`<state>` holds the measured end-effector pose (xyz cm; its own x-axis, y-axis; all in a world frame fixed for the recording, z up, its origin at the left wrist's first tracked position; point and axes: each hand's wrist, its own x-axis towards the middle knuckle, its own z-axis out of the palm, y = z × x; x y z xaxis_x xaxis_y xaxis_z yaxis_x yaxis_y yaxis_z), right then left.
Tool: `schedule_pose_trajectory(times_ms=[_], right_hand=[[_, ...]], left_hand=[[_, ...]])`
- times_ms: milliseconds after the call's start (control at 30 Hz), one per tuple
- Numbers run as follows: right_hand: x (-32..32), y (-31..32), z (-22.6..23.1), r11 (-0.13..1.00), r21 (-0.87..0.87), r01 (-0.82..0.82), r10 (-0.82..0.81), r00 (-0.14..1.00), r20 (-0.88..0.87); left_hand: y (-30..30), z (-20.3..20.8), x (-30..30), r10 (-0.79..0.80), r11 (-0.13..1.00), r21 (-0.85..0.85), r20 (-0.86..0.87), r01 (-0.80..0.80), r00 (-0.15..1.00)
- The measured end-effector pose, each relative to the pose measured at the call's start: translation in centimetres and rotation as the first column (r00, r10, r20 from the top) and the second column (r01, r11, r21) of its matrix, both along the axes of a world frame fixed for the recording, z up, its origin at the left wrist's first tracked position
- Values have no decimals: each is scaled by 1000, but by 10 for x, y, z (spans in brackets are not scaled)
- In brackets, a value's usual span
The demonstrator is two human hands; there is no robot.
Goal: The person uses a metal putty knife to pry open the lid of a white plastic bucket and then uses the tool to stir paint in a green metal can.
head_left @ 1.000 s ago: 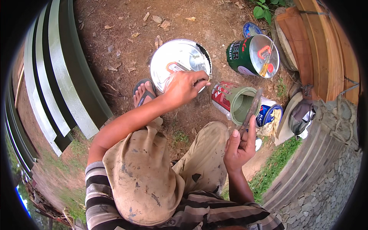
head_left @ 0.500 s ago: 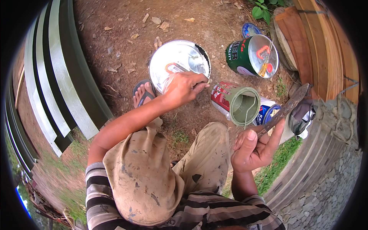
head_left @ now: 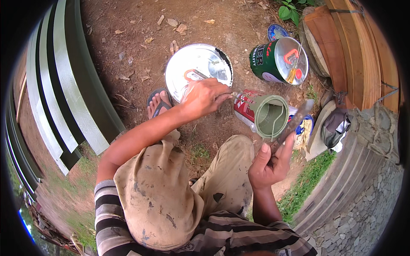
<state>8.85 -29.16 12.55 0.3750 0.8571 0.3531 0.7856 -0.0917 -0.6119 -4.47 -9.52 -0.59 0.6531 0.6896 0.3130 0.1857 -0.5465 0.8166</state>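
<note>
My left hand (head_left: 205, 97) is closed, thumb and finger pinching something small close to the far left end of a red-and-white paint can (head_left: 245, 110). What it pinches is too small to name. The can leans toward me, its inside coated olive green and a bent wire handle (head_left: 277, 121) hanging across its mouth. In my right hand (head_left: 270, 164) is a dark, worn flat blade (head_left: 294, 123), slanting up past the can's right side. Partly behind the blade is a blue-and-white can (head_left: 305, 128) with something pale yellow at its opening.
A round silver lid (head_left: 177, 70) with an orange handle lies beyond my left hand. Farther right stands a green drum (head_left: 267, 64), with a brush (head_left: 291, 76) and red cap on top. Green-painted metal strips (head_left: 70, 64) stand at left, wooden boards (head_left: 363, 55) at right.
My right hand has shifted left and slightly up, carrying the blade closer to the can's mouth. More of the blue-and-white can's opening shows now. My left hand has barely moved.
</note>
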Motion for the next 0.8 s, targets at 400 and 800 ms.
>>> schedule_pose_trajectory(times_ms=[400, 800], right_hand=[[-10, -29, -18, 971, -218, 97, -144, 967, -212], [2, -81, -164, 794, -606, 47, -477, 666, -574]], left_hand=[[-1, 10, 4, -78, 996, -42, -81, 74, 994], [9, 24, 16, -234, 972, -49, -245, 229, 941]])
